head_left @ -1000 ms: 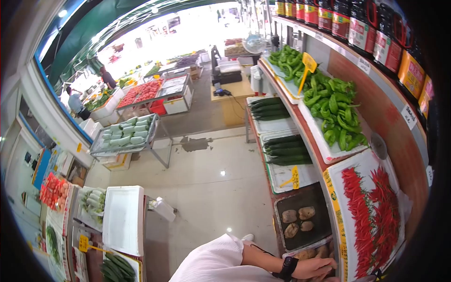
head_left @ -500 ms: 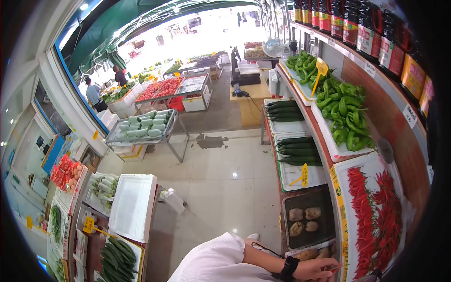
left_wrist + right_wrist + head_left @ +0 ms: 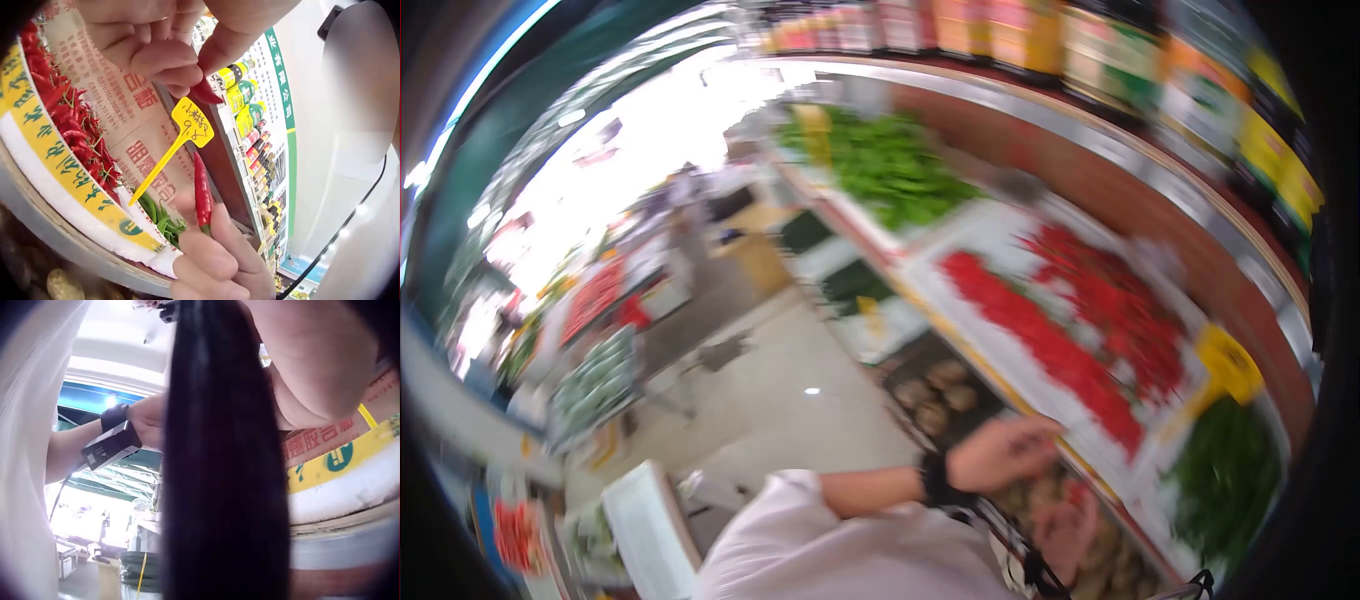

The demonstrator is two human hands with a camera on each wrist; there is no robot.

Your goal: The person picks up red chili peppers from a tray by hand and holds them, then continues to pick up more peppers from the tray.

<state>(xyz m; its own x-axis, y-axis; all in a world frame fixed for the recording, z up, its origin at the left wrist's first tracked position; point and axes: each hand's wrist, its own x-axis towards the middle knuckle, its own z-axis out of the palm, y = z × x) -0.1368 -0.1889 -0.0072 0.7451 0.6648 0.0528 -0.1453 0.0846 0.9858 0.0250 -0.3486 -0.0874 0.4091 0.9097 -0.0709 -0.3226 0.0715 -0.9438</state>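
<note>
In the left wrist view, my left hand [image 3: 169, 56] pinches a red chili [image 3: 207, 95], with most of it hidden by the fingers. Lower down, my right hand [image 3: 219, 259] holds another red chili [image 3: 202, 194] near its green stem, tip upward. The head view is blurred; there the left hand [image 3: 1005, 455], with a black band at its wrist, is beside the front edge of the white tray [image 3: 920, 265] of red chilies [image 3: 1040, 360]. My right hand [image 3: 1068, 535] is lower, over the potatoes [image 3: 1125, 560]. A dark band blocks the middle of the right wrist view.
A yellow price sign [image 3: 192, 119] stands at the chili tray. Green peppers [image 3: 895, 170] lie beyond the chilies, and dark green vegetables [image 3: 1225, 485] nearer. Bottles [image 3: 1110, 60] line the shelf above. A lower shelf bears a black tray [image 3: 900, 365] of potatoes.
The head view has swung right, bringing more of the chili shelf and the near green vegetables into sight. Both hands now show; earlier only the left was plainly seen, at the lower edge.
</note>
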